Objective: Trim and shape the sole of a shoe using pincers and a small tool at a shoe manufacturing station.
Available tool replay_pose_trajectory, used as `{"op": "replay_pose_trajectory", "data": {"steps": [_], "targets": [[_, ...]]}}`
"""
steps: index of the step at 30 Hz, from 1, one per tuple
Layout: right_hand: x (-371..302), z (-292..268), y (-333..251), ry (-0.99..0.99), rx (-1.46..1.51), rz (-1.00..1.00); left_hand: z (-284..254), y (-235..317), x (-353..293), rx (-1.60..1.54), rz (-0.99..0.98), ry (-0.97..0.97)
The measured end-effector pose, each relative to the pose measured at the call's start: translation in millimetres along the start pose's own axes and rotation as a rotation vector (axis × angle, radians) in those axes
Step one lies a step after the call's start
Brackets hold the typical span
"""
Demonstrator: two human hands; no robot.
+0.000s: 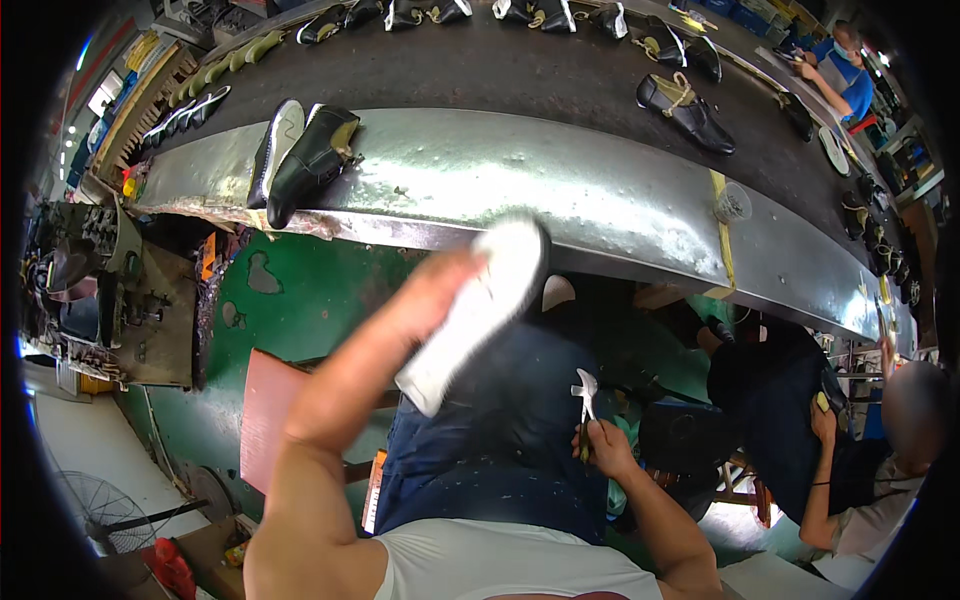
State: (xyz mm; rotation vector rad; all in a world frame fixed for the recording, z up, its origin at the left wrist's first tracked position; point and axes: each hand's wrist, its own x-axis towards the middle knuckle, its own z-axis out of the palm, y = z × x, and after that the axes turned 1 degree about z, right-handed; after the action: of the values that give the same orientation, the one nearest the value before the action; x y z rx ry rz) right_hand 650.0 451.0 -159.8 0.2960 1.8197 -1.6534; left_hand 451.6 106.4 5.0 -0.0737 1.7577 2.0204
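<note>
Firstly, nearest is the hammer [588, 400], with a shiny metal head; the right hand [604, 447] grips its handle above the dark blue trousers [480, 450]. A little farther, the left hand [440, 290] is closed on the left side of a white-soled shoe [485, 305]. This shoe is tilted, its long, rounded sole turned upward, and blur hides the finer texture. It covers a part of the near edge of the surface [450, 150]; whether they touch, I cannot tell. The near strip there is reflecting metal with small marks. Toward its left end lies a pair of black shoes [308, 165], smooth and glossy. Beyond, on the dark, dull part, a lone black shoe [690, 112] rests at right, and a row of shoes [435, 12] follows the far edge.
</note>
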Motion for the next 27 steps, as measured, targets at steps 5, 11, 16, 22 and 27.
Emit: {"op": "replay_pose_trajectory", "data": {"steps": [5,11,16,22,27], "targets": [[22.5,-18.8,8.6,-0.106,0.106,0.081,-30.9,154.3,127.7,0.989,0.549,0.241],[21.5,-23.2,-6.6,-0.114,0.240,0.180,-26.5,172.4,284.0,2.013,0.938,0.404],[23.7,-26.7,-5.8,-0.135,0.202,0.172,-75.0,100.4,335.2,1.984,0.620,0.223],[26.0,-28.3,3.3,-0.113,0.206,0.138,-117.6,106.0,233.0,1.653,0.850,0.459],[27.6,-23.4,10.9,-0.147,0.199,0.111,-218.2,78.2,46.2,1.756,0.423,1.143]]}}
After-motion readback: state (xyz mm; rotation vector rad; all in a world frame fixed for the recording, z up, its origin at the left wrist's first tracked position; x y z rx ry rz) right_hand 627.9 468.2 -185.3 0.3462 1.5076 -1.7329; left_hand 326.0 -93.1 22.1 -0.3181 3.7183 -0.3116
